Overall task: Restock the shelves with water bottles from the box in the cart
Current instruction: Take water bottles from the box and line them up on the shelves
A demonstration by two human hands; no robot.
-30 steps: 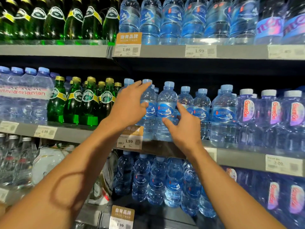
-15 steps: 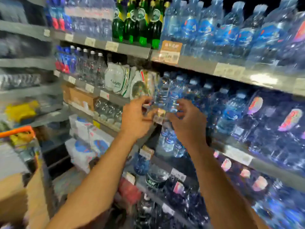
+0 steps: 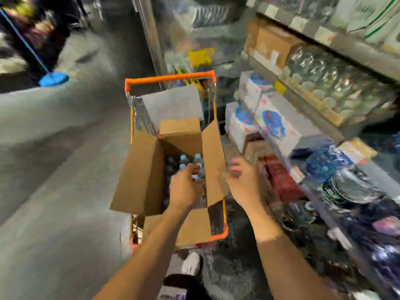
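Where both hands worked the shelf, left hand [image 3: 186,187] and right hand [image 3: 243,182] now hover loose-fingered, empty, over the box [image 3: 140,176].

Matt cardboard box [image 3: 138,169] — wire-metal cart [image 3: 138,118]

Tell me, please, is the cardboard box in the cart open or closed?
Open: the cardboard box has its flaps folded outward, and bottle caps show inside.

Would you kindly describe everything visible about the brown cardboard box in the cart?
The brown cardboard box stands open in the orange-rimmed wire cart, its four plain flaps folded up and outward. Pale blue bottle caps show deep inside. The left hand reaches into the opening; the right hand hovers beside the right flap. Motion blur hides any contact.
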